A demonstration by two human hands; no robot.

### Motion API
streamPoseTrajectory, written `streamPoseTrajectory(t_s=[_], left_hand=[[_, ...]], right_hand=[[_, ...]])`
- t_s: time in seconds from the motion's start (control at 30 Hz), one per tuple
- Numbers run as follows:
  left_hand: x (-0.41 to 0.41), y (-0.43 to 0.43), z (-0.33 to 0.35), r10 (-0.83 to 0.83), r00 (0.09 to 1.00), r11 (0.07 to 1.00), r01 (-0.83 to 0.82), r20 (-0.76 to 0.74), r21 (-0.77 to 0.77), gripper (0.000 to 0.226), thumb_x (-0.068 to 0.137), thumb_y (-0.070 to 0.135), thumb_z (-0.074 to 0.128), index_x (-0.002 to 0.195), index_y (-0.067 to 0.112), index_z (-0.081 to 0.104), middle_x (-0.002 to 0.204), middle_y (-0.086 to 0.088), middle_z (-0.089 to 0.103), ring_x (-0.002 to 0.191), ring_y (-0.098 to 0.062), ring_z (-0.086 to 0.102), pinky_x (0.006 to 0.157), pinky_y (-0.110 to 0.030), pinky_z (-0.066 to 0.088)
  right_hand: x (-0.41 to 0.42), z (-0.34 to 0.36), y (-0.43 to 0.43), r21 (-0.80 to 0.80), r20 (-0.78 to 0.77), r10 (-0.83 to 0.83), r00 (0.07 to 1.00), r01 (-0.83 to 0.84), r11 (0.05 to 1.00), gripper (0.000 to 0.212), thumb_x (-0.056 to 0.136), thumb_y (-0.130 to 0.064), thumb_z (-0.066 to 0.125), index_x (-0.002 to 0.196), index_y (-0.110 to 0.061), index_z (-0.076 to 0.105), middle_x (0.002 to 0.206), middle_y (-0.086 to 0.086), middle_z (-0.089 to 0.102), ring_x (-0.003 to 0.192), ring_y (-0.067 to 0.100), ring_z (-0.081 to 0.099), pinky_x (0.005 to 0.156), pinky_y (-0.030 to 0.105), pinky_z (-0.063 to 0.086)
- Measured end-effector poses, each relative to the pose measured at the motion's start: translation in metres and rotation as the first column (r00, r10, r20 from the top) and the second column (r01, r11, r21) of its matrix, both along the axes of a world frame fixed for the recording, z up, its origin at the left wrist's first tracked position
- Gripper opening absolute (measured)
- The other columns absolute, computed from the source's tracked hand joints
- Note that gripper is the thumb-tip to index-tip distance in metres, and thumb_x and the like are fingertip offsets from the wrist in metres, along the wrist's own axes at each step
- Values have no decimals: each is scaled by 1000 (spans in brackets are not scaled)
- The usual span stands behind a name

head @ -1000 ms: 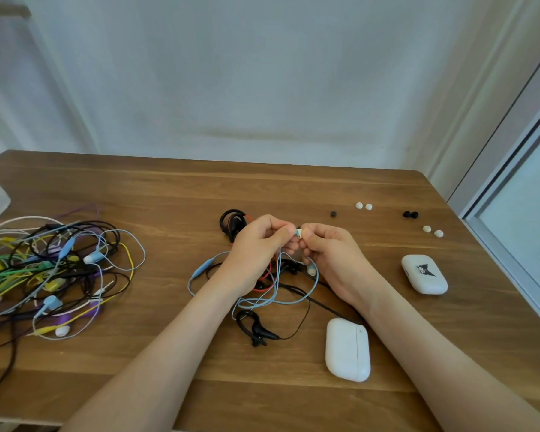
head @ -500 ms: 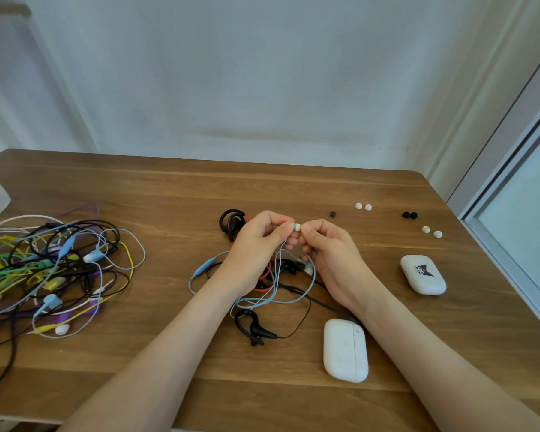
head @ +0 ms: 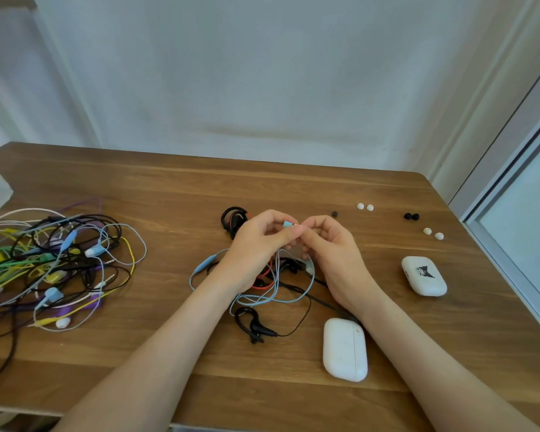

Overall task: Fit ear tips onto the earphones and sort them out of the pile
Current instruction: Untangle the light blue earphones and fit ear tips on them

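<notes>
A light blue earphone (head: pixel 288 224) is held just above the middle of a wooden table (head: pixel 169 182), between the two hands of a person seated at the near edge. The left hand (head: pixel 256 244) pinches the bud between thumb and curled fingers. The right hand (head: pixel 331 244) meets it fingertip to fingertip, its fingers curled and pinching the bud's other end, where a small pale piece (head: pixel 296 225) shows; it is too small to tell more. The hands touch each other at the fingertips.

The earphone's blue cable (head: pixel 278 296) hangs down and loops on the table under the hands, with its blue inline remote (head: pixel 208 263) lying just left of the left wrist. Mixed in with these loops are black ear-hook earphones (head: pixel 253 325) and a red cable (head: pixel 264 283).

Near the right forearm, toward the near edge, lies a plain white charging case (head: pixel 345 349). A second white case with a black cartoon print (head: pixel 424 275) lies nearer the right edge. Beyond the hands, toward the far right corner, loose ear tips are scattered: a white pair (head: pixel 365 207), a single black tip (head: pixel 334 214), a black pair (head: pixel 411 216) and another white pair (head: pixel 433 233).

Well apart, along the left edge, sits a tangled pile of earphones (head: pixel 53 263) in black, yellow, green, purple, white and blue.
</notes>
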State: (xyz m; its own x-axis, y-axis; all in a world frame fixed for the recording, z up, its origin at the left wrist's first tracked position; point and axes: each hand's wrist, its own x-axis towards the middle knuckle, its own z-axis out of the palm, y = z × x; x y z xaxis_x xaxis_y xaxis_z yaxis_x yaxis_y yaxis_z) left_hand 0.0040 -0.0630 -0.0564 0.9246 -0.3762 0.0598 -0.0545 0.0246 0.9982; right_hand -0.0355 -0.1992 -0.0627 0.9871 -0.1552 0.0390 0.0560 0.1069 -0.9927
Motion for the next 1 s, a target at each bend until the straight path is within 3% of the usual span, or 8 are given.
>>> streamPoseTrajectory(t_s=[0.1, 0.23, 0.43, 0.53, 0.63, 0.77, 0.9, 1.0], left_hand=[[1, 0, 2, 37, 999, 998, -38, -10, -55, 6, 91, 10, 60, 95, 10, 65, 73, 3, 69, 71, -7, 63, 67, -19, 50], [3, 4, 10, -14, 990, 977, -16, -143, -212, 11, 96, 7, 51, 97, 7, 62, 78, -6, 70, 71, -15, 64, 65, -23, 52], [2, 7, 28, 76, 992, 983, -92, -98, -162, 28, 101, 10, 35, 91, 7, 61, 77, -8, 69, 69, -15, 65, 63, -24, 53], [2, 10, 42, 124, 990, 986, -130, -59, -104, 31, 102, 12, 28, 92, 9, 58, 76, -7, 71, 70, -17, 66, 66, -26, 54], [-1, 16, 55, 174, 980, 975, -185, -92, -127, 31, 103, 12, 27, 92, 8, 55, 76, -8, 71, 68, -16, 65, 64, -25, 53], [-9, 25, 65, 244, 959, 966, -254, -144, -52, 27, 100, 7, 28, 89, 8, 53, 79, -10, 66, 67, -18, 63, 64, -26, 53], [-16, 35, 75, 314, 905, 946, -324, -288, 14, 27, 94, -2, 29, 77, 5, 49, 70, -10, 54, 61, -20, 52, 58, -24, 45], [-22, 43, 80, 279, 908, 951, -218, -311, 219, 44, 96, -3, 28, 55, 5, 44, 48, -7, 40, 44, -19, 41, 49, -25, 31]], right_hand=[[0, 3, -4, -149, 64, -3, 998, 12, 989, 18, 93, 3, 48, 94, -9, 62, 79, 2, 63, 72, 8, 57, 67, 19, 48], [-3, 12, -5, -350, 117, 112, 987, -64, 935, 47, 77, 22, 39, 108, -7, 59, 100, 8, 62, 89, 7, 59, 84, 18, 49], [-1, 19, -4, -695, 46, 355, 934, -225, 683, 74, 75, 7, 56, 139, -23, 33, 124, 2, 46, 111, 8, 47, 96, 18, 41], [3, 28, 0, -852, -47, 319, 947, -205, 482, 67, 83, -10, 69, 143, -17, 39, 128, 7, 43, 115, 16, 41, 102, 26, 37], [5, 26, 7, -938, -104, 295, 950, -193, 289, 44, 86, -22, 69, 129, -16, 59, 133, 6, 41, 122, 22, 33, 101, 21, 25], [3, 26, 12, -939, -60, 267, 962, -145, 312, 15, 87, -21, 67, 99, -13, 68, 117, 3, 50, 113, 21, 39, 98, 30, 35], [5, 26, 14, -962, -89, 308, 947, -162, 220, 32, 87, -22, 66, 118, -21, 61, 113, 0, 53, 107, 19, 41, 96, 33, 36], [4, 25, 17, -971, -114, 341, 933, -176, 159, 20, 90, -22, 63, 110, -20, 64, 111, 2, 53, 104, 17, 38, 95, 32, 36]])
